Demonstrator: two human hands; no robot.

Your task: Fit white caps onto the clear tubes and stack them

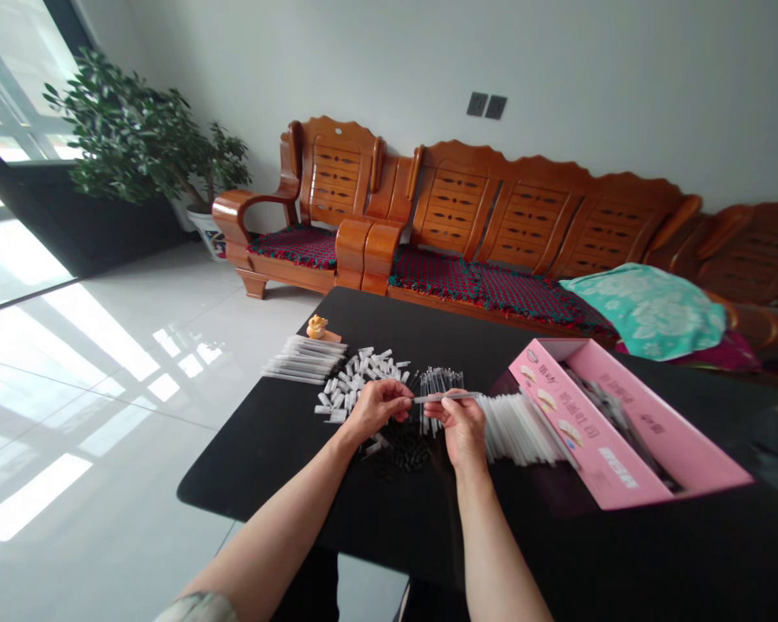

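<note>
A slim, pale pen barrel (436, 397) lies nearly level between my two hands above the black table. My left hand (377, 408) pinches its left end with thumb and fingertips. Farther along, my right hand (463, 428) holds the barrel between thumb and fingers, and its right end sticks out past them. Short white pen caps (347, 386) lie heaped beyond my left hand. Thin pen refills (442, 380) lie in a bunch behind the held barrel. Small black pieces (408, 451) are piled between my wrists. White tubes (522, 429) form a row right of my right hand.
A pink box (589, 441) with dark contents stands on the right of the black table (259, 475). Long white pens (306, 358) lie stacked at the far left edge, near a small tan figurine (317, 326). Behind is a wooden sofa (532, 207).
</note>
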